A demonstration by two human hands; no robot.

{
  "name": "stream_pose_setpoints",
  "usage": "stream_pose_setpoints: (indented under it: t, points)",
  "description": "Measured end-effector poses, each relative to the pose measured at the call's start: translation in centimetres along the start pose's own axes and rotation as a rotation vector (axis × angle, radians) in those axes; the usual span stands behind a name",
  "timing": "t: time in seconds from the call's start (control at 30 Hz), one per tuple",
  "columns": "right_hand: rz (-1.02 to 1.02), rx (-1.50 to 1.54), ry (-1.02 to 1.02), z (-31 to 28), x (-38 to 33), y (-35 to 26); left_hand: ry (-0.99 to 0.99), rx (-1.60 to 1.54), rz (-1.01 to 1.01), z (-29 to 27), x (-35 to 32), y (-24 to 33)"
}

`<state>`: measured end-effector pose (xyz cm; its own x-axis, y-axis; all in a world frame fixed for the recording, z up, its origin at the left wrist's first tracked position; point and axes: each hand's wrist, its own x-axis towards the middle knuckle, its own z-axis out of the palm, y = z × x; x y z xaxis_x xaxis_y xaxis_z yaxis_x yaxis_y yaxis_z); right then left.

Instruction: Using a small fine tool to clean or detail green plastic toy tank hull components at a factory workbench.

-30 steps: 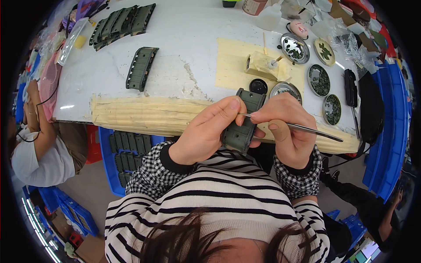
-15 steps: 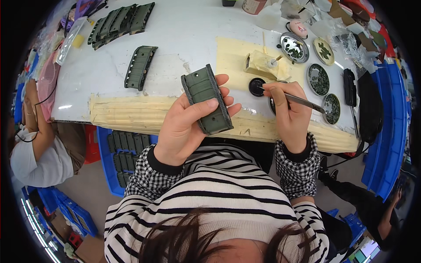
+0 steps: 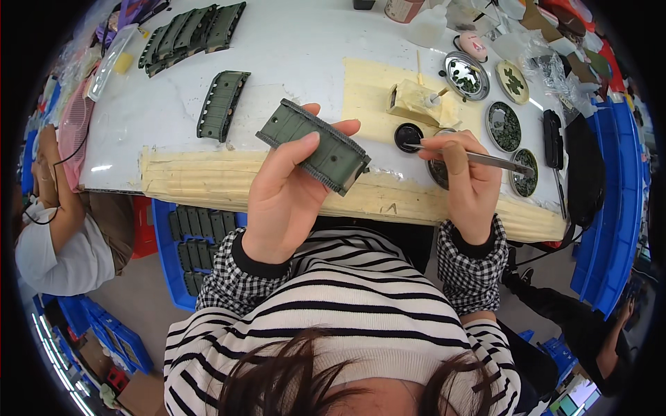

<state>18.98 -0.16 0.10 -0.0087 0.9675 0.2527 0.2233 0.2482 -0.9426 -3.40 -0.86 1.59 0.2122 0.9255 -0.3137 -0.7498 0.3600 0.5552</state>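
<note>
My left hand [image 3: 288,191] holds a dark green ridged model part [image 3: 316,145] up over the table's front edge, tilted with its long side running from upper left to lower right. My right hand [image 3: 468,184] grips a thin paintbrush [image 3: 479,158] like a pen, its tip over a small black round pot [image 3: 408,136] on the cream mat [image 3: 374,90]. The two hands are apart.
One more green part [image 3: 222,104] lies on the white table [image 3: 298,48], and a row of several [image 3: 191,35] sits at the far left. Round paint dishes [image 3: 503,125] stand to the right. A blue bin of parts [image 3: 198,239] is under the table. Another person [image 3: 59,229] sits at left.
My left hand has lifted the green part up and to the left, away from the right hand. My right hand has carried the brush from the part to the black pot.
</note>
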Motion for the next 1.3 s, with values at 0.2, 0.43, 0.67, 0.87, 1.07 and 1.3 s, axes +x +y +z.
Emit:
stream_pose_setpoints:
  t: [0.2, 0.43, 0.67, 0.87, 1.07, 1.3]
  points:
    - [-0.222, 0.008, -0.147, -0.1, -0.5, -2.7, 0.043, 0.132, 0.004, 0.7, 0.1, -0.4]
    - [-0.151, 0.106, -0.133, 1.3, -0.4, -3.1, 0.021, 0.175, -0.024, 0.8, 0.1, -0.6]
    - [-0.090, 0.114, -0.155, 1.3, -0.5, -2.9, 0.017, 0.155, -0.045, 0.8, 0.0, -0.6]
    - [-0.121, 0.075, -0.156, 1.4, -0.4, -2.7, 0.022, 0.161, -0.045, 0.8, 0.0, -0.7]
    - [-0.110, 0.049, -0.163, 1.3, -0.3, -2.8, 0.027, 0.178, -0.035, 0.7, 0.1, -0.8]
    - [-0.138, 0.034, -0.134, 1.5, -0.7, -2.7, 0.031, 0.165, -0.010, 0.6, 0.1, -1.4]
